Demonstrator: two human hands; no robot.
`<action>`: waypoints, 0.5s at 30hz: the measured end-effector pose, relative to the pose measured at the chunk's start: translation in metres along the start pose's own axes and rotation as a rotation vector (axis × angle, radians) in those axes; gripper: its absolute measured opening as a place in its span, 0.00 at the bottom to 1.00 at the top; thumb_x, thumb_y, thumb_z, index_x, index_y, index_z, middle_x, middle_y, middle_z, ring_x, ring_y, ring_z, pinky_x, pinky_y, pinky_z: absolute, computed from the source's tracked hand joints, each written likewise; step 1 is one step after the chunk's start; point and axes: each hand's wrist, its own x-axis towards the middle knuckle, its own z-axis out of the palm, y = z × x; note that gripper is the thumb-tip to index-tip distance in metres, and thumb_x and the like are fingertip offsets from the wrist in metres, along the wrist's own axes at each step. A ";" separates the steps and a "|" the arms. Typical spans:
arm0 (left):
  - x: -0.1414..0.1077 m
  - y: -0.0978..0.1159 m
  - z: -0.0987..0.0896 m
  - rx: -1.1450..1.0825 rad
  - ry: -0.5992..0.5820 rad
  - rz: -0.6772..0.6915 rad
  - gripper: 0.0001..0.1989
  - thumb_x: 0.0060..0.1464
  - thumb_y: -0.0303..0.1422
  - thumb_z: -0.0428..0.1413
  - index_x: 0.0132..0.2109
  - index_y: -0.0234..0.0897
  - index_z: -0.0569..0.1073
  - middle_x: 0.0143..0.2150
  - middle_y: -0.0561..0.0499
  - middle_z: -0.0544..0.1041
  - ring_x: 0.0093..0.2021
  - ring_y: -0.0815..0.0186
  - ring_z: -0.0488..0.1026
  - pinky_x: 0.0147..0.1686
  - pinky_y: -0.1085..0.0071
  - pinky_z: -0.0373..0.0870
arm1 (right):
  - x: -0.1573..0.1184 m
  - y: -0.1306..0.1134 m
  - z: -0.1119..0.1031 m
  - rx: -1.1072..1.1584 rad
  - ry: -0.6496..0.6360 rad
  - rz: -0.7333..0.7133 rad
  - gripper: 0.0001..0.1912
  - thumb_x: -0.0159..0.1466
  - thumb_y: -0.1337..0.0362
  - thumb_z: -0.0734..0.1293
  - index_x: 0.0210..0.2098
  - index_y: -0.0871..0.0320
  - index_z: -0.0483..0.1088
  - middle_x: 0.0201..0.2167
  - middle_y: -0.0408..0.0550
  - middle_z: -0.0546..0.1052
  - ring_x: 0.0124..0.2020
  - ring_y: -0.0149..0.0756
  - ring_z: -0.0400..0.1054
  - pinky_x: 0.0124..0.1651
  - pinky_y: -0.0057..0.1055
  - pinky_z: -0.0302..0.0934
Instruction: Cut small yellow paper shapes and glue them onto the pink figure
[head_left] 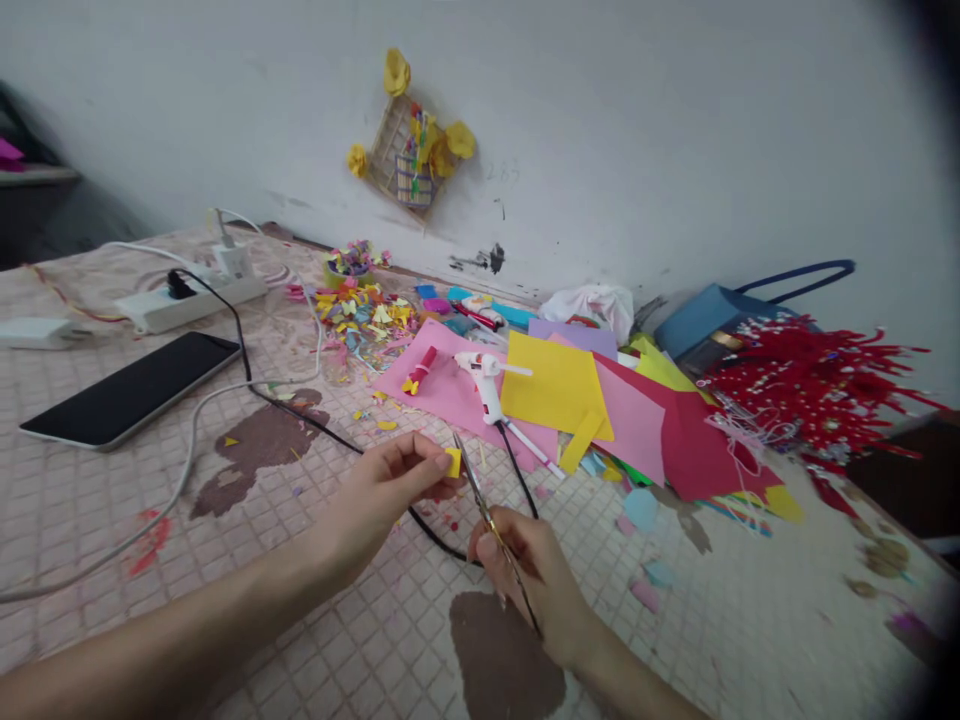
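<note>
Between the thumb and fingers of my left hand [401,475] is a small yellow paper piece [454,463]. My right hand [529,570] grips a pair of scissors [480,495], whose blades point up and away, just right of the yellow piece. Blades and paper look apart, or nearly so. Beyond my hands, a white hot glue gun [484,385] lies on pink paper [394,375], partly beside a yellow sheet [555,385]. A small red rolled piece [421,370] with yellow at its end rests on the pink paper. A yellow strip [581,442] lies on the sheet's near edge.
At left are a dark-screened tablet [135,390], a power strip [191,300] and trailing cables. Paper scraps [367,310] are heaped at the back. Red tinsel-like stems [802,385] and a blue bag [720,315] stand at right. A decorated lattice [405,160] hangs on the wall.
</note>
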 end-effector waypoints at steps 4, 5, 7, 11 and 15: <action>0.001 -0.001 0.000 -0.043 0.005 0.003 0.07 0.52 0.32 0.57 0.30 0.34 0.70 0.29 0.52 0.76 0.30 0.71 0.71 0.35 0.73 0.66 | -0.001 0.004 0.001 -0.035 -0.002 0.002 0.23 0.60 0.45 0.59 0.23 0.59 0.60 0.18 0.37 0.54 0.20 0.27 0.47 0.21 0.26 0.42; 0.001 -0.001 0.000 -0.048 0.008 0.006 0.07 0.52 0.32 0.57 0.30 0.34 0.69 0.29 0.52 0.75 0.30 0.70 0.71 0.34 0.73 0.66 | -0.001 0.004 0.001 -0.039 0.002 0.003 0.23 0.60 0.45 0.59 0.23 0.59 0.59 0.18 0.37 0.54 0.20 0.26 0.47 0.21 0.25 0.42; 0.000 -0.001 0.000 -0.047 0.014 0.006 0.07 0.52 0.32 0.57 0.30 0.34 0.69 0.28 0.52 0.75 0.30 0.70 0.71 0.34 0.73 0.66 | -0.001 0.005 0.001 -0.044 0.006 0.001 0.23 0.60 0.45 0.59 0.23 0.59 0.59 0.17 0.37 0.54 0.20 0.26 0.46 0.21 0.25 0.42; -0.001 0.000 0.001 -0.041 0.028 -0.006 0.07 0.52 0.33 0.57 0.30 0.34 0.69 0.28 0.52 0.75 0.30 0.70 0.71 0.33 0.74 0.65 | -0.001 0.006 0.001 -0.049 -0.001 -0.017 0.22 0.61 0.46 0.59 0.23 0.59 0.59 0.18 0.37 0.53 0.20 0.27 0.47 0.22 0.26 0.42; -0.001 0.000 0.002 -0.060 0.037 -0.013 0.08 0.51 0.33 0.58 0.30 0.34 0.69 0.28 0.53 0.75 0.29 0.71 0.71 0.33 0.74 0.65 | -0.001 0.008 0.002 -0.054 -0.007 -0.019 0.22 0.62 0.47 0.58 0.23 0.59 0.59 0.18 0.37 0.53 0.20 0.27 0.47 0.22 0.26 0.42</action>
